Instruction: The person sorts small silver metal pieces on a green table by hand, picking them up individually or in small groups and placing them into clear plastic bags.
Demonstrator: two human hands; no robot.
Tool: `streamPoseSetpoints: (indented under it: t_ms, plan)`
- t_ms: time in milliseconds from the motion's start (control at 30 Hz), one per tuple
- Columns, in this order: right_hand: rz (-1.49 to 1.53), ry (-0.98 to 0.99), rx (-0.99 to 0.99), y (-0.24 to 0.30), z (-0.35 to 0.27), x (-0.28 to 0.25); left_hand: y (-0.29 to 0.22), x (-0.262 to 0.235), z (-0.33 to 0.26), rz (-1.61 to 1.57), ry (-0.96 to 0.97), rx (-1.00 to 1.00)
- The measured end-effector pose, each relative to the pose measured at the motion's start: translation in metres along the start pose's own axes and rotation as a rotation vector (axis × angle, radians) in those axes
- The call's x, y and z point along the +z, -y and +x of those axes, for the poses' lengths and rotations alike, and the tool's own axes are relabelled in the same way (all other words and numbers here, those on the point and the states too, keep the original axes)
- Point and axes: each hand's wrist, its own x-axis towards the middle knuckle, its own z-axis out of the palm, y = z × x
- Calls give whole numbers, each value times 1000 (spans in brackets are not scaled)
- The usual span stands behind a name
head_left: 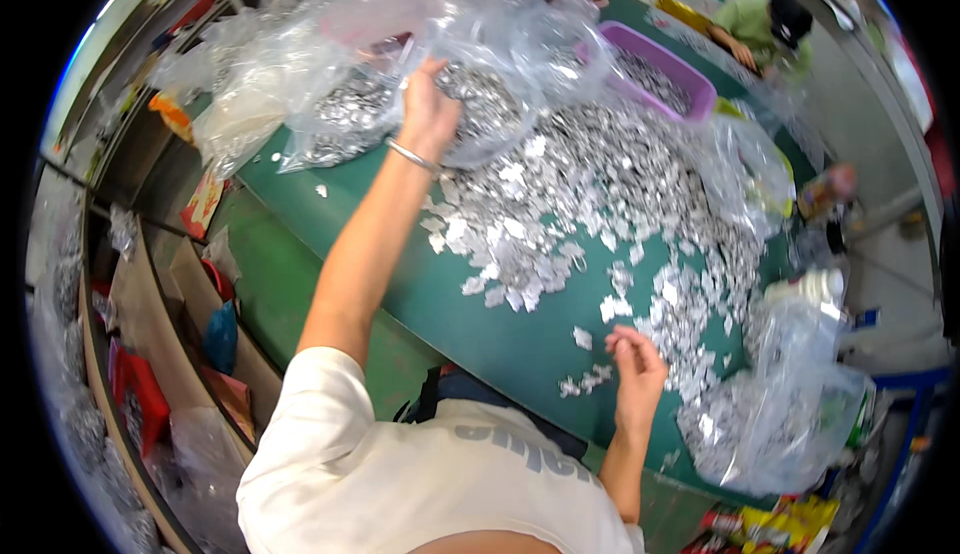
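A wide heap of small silver foil pieces (590,194) covers the green table (400,284). My left hand (430,104), a thin bracelet at its wrist, reaches far forward into a clear plastic bag (480,104) full of the same silver pieces; its fingers are hidden among them. My right hand (635,364) rests low on the table at the near edge of the heap. Its fingers are loosely spread, beside a few stray pieces (585,379), and it holds nothing that I can see.
A purple basin (690,79) with silver pieces stands at the back right. Behind it works another person in a green top (765,24). More clear bags lie at the back left (280,64) and near right (780,424). Shelves with packets (150,354) run along the left.
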Motion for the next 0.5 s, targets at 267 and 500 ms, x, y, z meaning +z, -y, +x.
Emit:
streamPoseSetpoints:
  t_ms: [267,500]
  plan:
    - [-430,-39,-41,-23,-27,-60,36,-11,-114,412,266,17]
    - [-769,105,-266,-35,-43,-55,84,-39,-277,1167,983,-350]
